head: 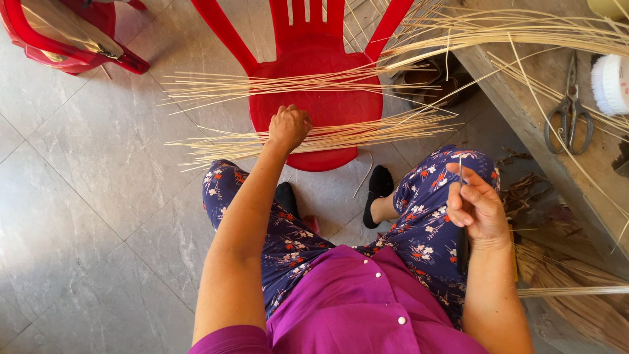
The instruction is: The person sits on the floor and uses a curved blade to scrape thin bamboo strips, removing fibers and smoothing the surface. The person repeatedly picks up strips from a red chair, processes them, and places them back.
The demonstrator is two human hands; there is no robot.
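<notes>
Left hand [288, 126] is what I watch first: it is closed in a loose fist over the near bundle of thin pale strips [314, 139] lying across the seat of the red plastic chair [314, 98], fingers curled down onto them. My right hand [476, 204] sits above the right knee, fingers pinched shut on a slim dark blade or tool [461, 176] that pokes up between them (I can't tell exactly what it is).

The strips look very light, long and springy, stiff along their length but easy to snap or splay. I judge the best hold is where the left hand is now, near the middle over the seat, since the free ends fan out loosely to the left and would scatter if pulled.

A second bundle [275, 85] lies farther back on the same seat. To the right, a wooden bench [524, 92] carries more strips, a pair of scissors [569, 111] and a white brush [612, 84]. Another red chair [65, 39] stands far left on the grey tile floor [98, 216]. My knees and the bench crowd the right side.
</notes>
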